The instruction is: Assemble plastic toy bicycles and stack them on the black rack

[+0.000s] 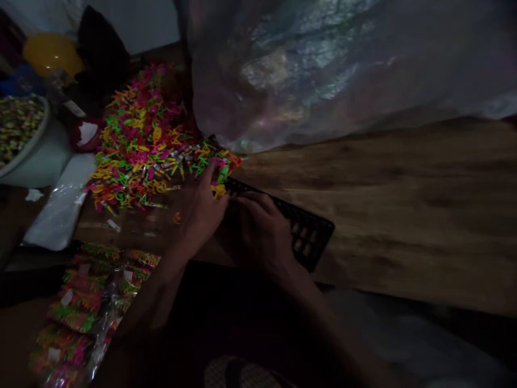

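A big heap of small bright plastic pieces in pink, green, yellow and orange lies on the wooden table. My left hand reaches into the near edge of the heap, fingers pinched on a few of the pieces. My right hand rests curled on a black gridded tray that lies flat beside the heap; in the dim light I cannot make out what its fingers hold.
A large clear plastic bag bulges over the back of the table. Filled packets of coloured pieces lie at the lower left. A white bowl with more pieces and a white plastic sheet sit at the left.
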Available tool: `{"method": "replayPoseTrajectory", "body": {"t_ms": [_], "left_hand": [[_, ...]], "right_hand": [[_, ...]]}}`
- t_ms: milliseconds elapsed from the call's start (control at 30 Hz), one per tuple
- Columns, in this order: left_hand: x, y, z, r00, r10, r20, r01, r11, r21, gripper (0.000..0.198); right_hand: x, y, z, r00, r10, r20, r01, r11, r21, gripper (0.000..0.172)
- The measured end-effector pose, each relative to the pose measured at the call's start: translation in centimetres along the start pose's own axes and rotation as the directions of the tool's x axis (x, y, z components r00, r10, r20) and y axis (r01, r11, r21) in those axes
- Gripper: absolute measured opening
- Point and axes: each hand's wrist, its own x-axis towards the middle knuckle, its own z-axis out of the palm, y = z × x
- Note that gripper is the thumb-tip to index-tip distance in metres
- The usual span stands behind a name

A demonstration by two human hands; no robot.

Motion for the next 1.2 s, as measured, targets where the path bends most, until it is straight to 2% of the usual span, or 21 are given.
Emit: {"method": "replayPoseTrajectory", "body": {"t_ms": [67,133,200,233,300,400,467,533,600,667,700,800,900,967,1033,1100,1167,1200], "left_hand": [[0.0,-0.4,-1.1,0.999,0.037,0.012,-0.037,0.997,-0.062,0.086],[0.1,-1.9,-2.9,0.998,0.057,-0.011,-0.058,0.978,-0.201,0.082],[-0.1,-4.4,-5.1,0.996,0.027,-0.090,-0.050,0.963,-0.266,0.059],[-0.3,-5.8,-6.1,0.988,-0.003,-0.156,-0.032,0.975,-0.221,0.046],[-1.4,-8.4,-7.8,0.945,-0.058,-0.322,0.055,0.998,-0.018,0.023],[-3.6,-11.2,-8.5,0.842,-0.075,-0.535,0.203,0.961,0.185,0.011],[-4.7,-12.4,-7.9,0.808,-0.024,-0.589,0.194,0.954,0.227,0.011],[-4.7,-13.5,-7.1,0.823,-0.004,-0.567,0.140,0.971,0.195,0.012],[-4.0,-14.4,-6.4,0.851,-0.033,-0.524,0.100,0.990,0.099,0.015],[-2.9,-14.9,-6.1,0.863,-0.061,-0.502,0.077,0.997,0.011,0.019],[-2.4,-15.0,-6.0,0.878,-0.076,-0.473,0.087,0.996,0.001,0.019],[-1.5,-14.6,-5.5,0.912,-0.153,-0.381,0.177,0.984,0.028,0.019],[-1.5,-13.4,-5.3,0.935,-0.162,-0.315,0.186,0.981,0.048,0.023],[-2.3,-12.4,-5.9,0.968,-0.114,-0.224,0.124,0.992,0.030,0.025],[-4.2,-11.6,-7.4,0.983,-0.071,-0.171,0.073,0.997,0.008,0.026],[-7.3,-11.5,-9.3,0.959,-0.040,-0.282,0.049,0.998,0.025,0.022],[-11.5,-12.8,-10.6,0.860,-0.007,-0.510,0.067,0.993,0.099,0.021],[-13.9,-14.0,-10.6,0.818,-0.035,-0.574,0.117,0.987,0.107,0.024]], "right_hand": [[0.4,0.3,-1.5,0.998,-0.008,-0.058,0.003,0.996,-0.087,0.022],[0.5,-0.5,-2.8,0.995,-0.070,-0.068,0.058,0.984,-0.168,0.017],[0.3,-2.5,-3.6,0.992,-0.120,-0.025,0.116,0.986,-0.123,0.014],[0.2,-3.9,-3.6,0.992,-0.125,0.022,0.126,0.990,-0.057,0.014],[-0.1,-6.9,-2.6,0.979,-0.143,0.142,0.134,0.988,0.071,0.011],[0.1,-10.1,1.5,0.939,-0.221,0.264,0.215,0.975,0.051,0.015],[0.8,-10.6,5.5,0.930,-0.242,0.276,0.262,0.964,-0.037,0.021],[1.5,-10.0,9.5,0.948,-0.199,0.248,0.227,0.969,-0.093,0.028],[2.2,-8.7,13.0,0.978,-0.128,0.163,0.146,0.984,-0.102,0.030],[2.5,-7.3,15.2,0.996,-0.058,0.062,0.062,0.995,-0.072,0.031],[2.5,-6.8,15.8,0.998,-0.023,0.061,0.028,0.996,-0.080,0.030],[2.5,-6.4,15.6,0.969,0.065,0.238,-0.010,0.975,-0.224,0.034],[2.9,-7.3,13.8,0.893,0.160,0.420,0.001,0.934,-0.358,0.039],[3.2,-8.0,12.7,0.853,0.221,0.473,-0.018,0.918,-0.397,0.046],[3.1,-8.3,12.0,0.853,0.241,0.464,-0.034,0.911,-0.411,0.053],[2.6,-8.0,11.8,0.882,0.189,0.431,0.003,0.914,-0.407,0.055],[1.7,-7.3,11.6,0.913,0.074,0.401,0.091,0.922,-0.377,0.054],[1.3,-6.9,11.6,0.924,0.027,0.382,0.119,0.927,-0.355,0.057]]}}
